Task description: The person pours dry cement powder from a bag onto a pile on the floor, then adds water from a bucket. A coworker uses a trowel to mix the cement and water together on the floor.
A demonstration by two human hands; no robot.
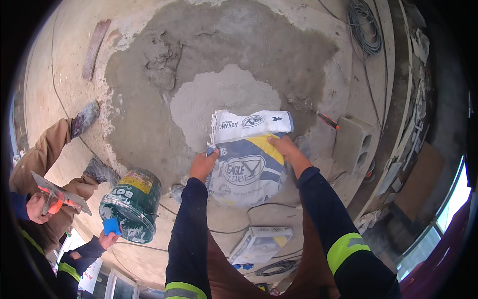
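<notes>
A white, blue and yellow paper cement bag (246,174) hangs tilted in front of me, its torn top folded toward the far side. My left hand (203,164) is closed around its left edge. On the opposite edge, by the yellow patch, my right hand (290,150) grips it with fingers curled under. Just beyond the bag's open end lies a pale heap of dry cement powder (219,97). Darker wet mortar (134,99) surrounds that heap in a wide ring on the floor.
To the left, a co-worker's hands hold a trowel (59,192) and a blue block (112,226) near a green bucket (132,199). A hollow concrete block (354,144) and a red-handled tool (328,120) lie right. Another cement bag (261,244) sits near my feet; coiled cable (366,27) lies far right.
</notes>
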